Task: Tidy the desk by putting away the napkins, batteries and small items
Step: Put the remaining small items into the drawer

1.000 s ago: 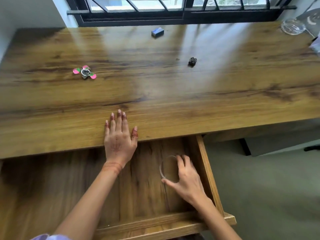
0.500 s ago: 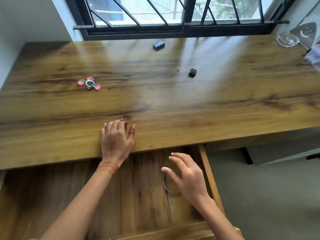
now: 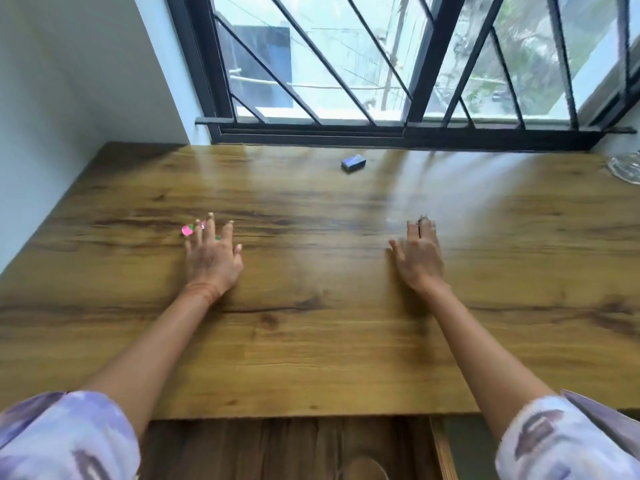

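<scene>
Two bare hands are out over a brown wood-grain desk top (image 3: 311,341), listed here from the near edge outward.

Nearest: an open wooden drawer (image 3: 277,448) below the desk's front edge, with a faint round clear shape (blurred, not identifiable) lying on its floor. Both forearms cross above it in pale lilac patterned sleeves (image 3: 62,441).

Left hand (image 3: 212,258): palm down, fingers (image 3: 227,233) spread and extended, reaching onto a pink-and-green fidget spinner (image 3: 188,230). One pink lobe shows just left of the fingertips and a sliver of green between the fingers; the rest is hidden under them. Whether the fingers actually grip it cannot be told.

Right hand (image 3: 419,259): palm down, fingers fairly close together, thumb out to the left. A small dark object (image 3: 421,220) sits at the fingertips, mostly covered (motion blur hides any contact or pinch).

Beyond both sets of fingertips, roughly midway between the hands and well apart from each: a small dark blue rectangular box (image 3: 353,163), lying flat near the desk's far edge.

Far right of the right fingers: a clear glass dish (image 3: 627,168), cut off by the frame.

Behind the desk: a black-barred window (image 3: 415,64).
</scene>
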`<move>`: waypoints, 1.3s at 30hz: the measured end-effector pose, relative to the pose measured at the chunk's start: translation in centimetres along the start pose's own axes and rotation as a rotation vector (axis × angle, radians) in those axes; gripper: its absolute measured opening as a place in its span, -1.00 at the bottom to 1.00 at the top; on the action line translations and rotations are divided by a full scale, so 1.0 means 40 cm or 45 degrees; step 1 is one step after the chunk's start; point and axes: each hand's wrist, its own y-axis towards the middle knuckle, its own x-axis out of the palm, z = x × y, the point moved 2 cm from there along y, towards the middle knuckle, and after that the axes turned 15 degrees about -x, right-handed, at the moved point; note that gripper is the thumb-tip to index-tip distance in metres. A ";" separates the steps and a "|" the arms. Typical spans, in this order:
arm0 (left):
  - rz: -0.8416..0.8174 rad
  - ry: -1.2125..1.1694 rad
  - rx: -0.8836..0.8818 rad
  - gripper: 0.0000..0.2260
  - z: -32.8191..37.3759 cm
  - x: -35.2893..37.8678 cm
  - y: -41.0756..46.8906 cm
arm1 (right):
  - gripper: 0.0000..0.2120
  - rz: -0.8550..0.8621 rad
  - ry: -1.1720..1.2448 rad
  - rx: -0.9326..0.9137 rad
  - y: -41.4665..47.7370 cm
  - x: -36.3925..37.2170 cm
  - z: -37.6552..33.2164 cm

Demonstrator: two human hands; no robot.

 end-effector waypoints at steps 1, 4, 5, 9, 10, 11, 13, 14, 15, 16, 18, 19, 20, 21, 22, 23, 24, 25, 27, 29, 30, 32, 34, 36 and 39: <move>-0.025 0.016 -0.041 -0.54 -0.005 0.008 0.028 | -0.50 -0.028 -0.006 0.025 0.017 0.006 0.012; -0.122 -0.030 -0.126 -0.57 -0.022 0.027 0.080 | -0.55 -0.090 0.015 0.054 0.044 0.019 0.035; -0.127 -0.086 -0.121 -0.58 -0.024 0.033 0.090 | -0.58 -0.090 0.026 0.038 0.049 0.024 0.040; -0.019 -0.249 -0.111 -0.66 -0.026 0.033 0.077 | -0.69 -0.015 0.011 0.012 0.037 0.038 0.025; 0.026 -0.282 -0.106 -0.68 -0.024 0.026 0.063 | -0.67 0.025 -0.003 0.009 0.026 0.039 0.017; 0.074 -0.309 -0.087 -0.70 -0.021 0.018 0.045 | -0.65 0.056 -0.013 -0.001 0.014 0.038 0.006; 0.123 -0.352 -0.026 -0.76 -0.010 -0.003 0.002 | -0.69 0.076 0.000 -0.033 -0.012 0.034 -0.014; 0.118 -0.365 -0.005 -0.77 -0.006 -0.014 -0.022 | -0.72 0.072 0.025 -0.044 -0.026 0.029 -0.025; 0.090 -0.388 -0.001 -0.78 0.001 -0.024 -0.047 | -0.73 0.067 0.058 -0.055 -0.042 0.022 -0.039; 0.055 -0.404 0.000 -0.79 0.006 -0.036 -0.081 | -0.74 0.061 0.105 -0.061 -0.067 0.013 -0.057; 0.045 -0.433 0.045 -0.84 0.007 -0.045 -0.144 | -0.70 0.092 0.202 -0.082 -0.133 -0.003 -0.103; 0.034 -0.436 0.085 -0.85 0.000 -0.043 -0.177 | -0.67 0.125 0.234 -0.105 -0.175 -0.012 -0.133; 0.013 -0.428 0.122 -0.83 -0.010 -0.035 -0.207 | -0.63 0.160 0.260 -0.135 -0.220 -0.020 -0.165; -0.022 -0.430 0.142 -0.78 -0.025 -0.024 -0.236 | -0.59 0.188 0.298 -0.175 -0.268 -0.026 -0.200; -0.056 -0.453 0.161 -0.75 -0.040 -0.018 -0.269 | -0.55 0.210 0.348 -0.217 -0.318 -0.029 -0.233; -0.072 -0.506 0.185 -0.75 -0.052 -0.018 -0.301 | -0.53 0.224 0.403 -0.253 -0.367 -0.031 -0.262; -0.065 -0.557 0.195 -0.76 -0.068 -0.025 -0.341 | -0.50 0.225 0.449 -0.282 -0.423 -0.030 -0.294; -0.068 -0.591 0.197 -0.76 -0.082 -0.037 -0.383 | -0.49 0.217 0.483 -0.311 -0.476 -0.027 -0.323; -0.080 -0.646 0.198 -0.76 -0.115 -0.060 -0.478 | -0.50 0.182 0.511 -0.391 -0.581 -0.014 -0.376; -0.114 -0.730 0.187 -0.72 -0.157 -0.071 -0.556 | -0.51 0.126 0.526 -0.462 -0.666 0.009 -0.414; -0.139 -0.777 0.164 -0.70 -0.185 -0.066 -0.584 | -0.51 0.081 0.531 -0.470 -0.699 0.026 -0.427; -0.179 -0.825 0.135 -0.68 -0.234 -0.054 -0.632 | -0.50 -0.055 0.525 -0.428 -0.748 0.059 -0.446; -0.186 -0.830 0.156 -0.69 -0.268 -0.042 -0.670 | -0.46 -0.224 0.496 -0.372 -0.779 0.083 -0.459; -0.249 -0.813 0.129 -0.71 -0.300 -0.017 -0.698 | -0.47 -0.348 0.486 -0.409 -0.803 0.100 -0.469; -0.426 -0.742 -0.015 -0.72 -0.339 0.026 -0.704 | -0.54 -0.480 0.419 -0.455 -0.809 0.121 -0.483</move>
